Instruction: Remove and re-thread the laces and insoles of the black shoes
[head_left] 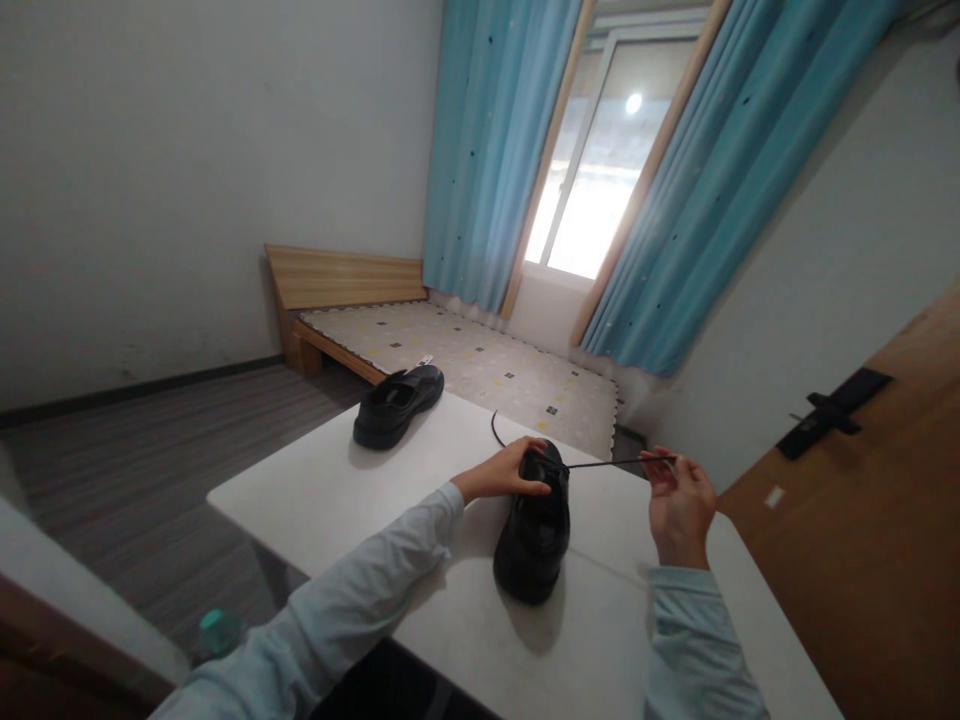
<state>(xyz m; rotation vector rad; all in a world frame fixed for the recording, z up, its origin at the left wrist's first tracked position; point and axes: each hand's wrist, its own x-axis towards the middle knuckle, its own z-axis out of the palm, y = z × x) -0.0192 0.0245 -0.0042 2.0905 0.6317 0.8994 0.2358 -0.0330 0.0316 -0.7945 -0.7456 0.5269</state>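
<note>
Black, smooth-looking material: one near shoe [529, 565], sitting upright on a white table [300, 490], its heel pointing to six o'clock and its front to about twelve. Left hand [504, 472]: reaching in from nine o'clock and grasping the shoe around its lacing area, fingers and thumb spreading over the upper. Right hand [682, 510]: pinching a dark lace [607, 463] at three o'clock of the shoe and drawing it out in a nearly straight line. Handling, as judged: the shoe is probably weighing little, the sole acting stiff, the upper giving somewhat under pressure and perhaps feeling slick; the lace is behaving limp and thin, likely to be slipping unless pinched near its tip. Best holds: the front sides or heel for steadying, the tip for the lace. Second strand: a loose lace end [495, 430] curving out at eleven o'clock, behind the left hand. Also present: a matching far shoe [397, 408] resting at ten o'clock; a bed [480, 350] lying beyond the table at twelve; a wooden door [847, 530] standing towards two. Obstruction: the left hand is partly covering the lacing; nothing is blocking the stretched strand.
</note>
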